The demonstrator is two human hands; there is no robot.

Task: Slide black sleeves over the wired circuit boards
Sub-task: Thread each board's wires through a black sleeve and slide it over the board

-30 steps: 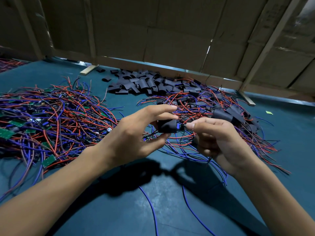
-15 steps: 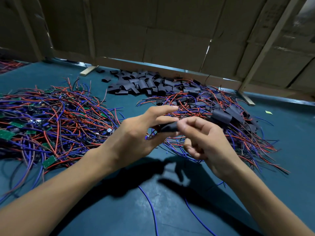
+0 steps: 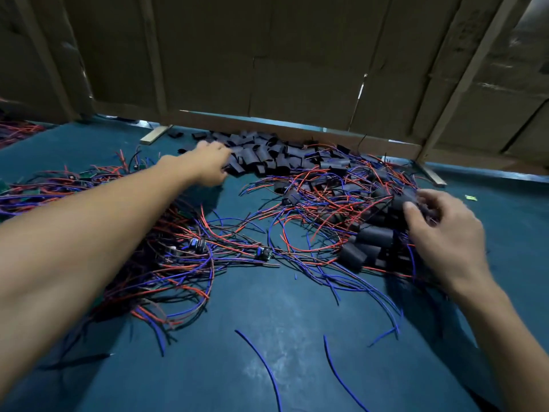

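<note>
Fingers of left hand (image 3: pixel 208 166) touch loose sleeves (image 3: pixel 261 157); right hand (image 3: pixel 442 233) fingers grip 1 sleeved board (image 3: pixel 401 203).

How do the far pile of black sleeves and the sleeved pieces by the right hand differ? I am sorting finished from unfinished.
The far pile of black sleeves has no wires; the sleeved pieces trail red and blue wires. The left hand reaches the far pile; the right hand is at the sleeved pieces. Both lie on the blue table.
</note>
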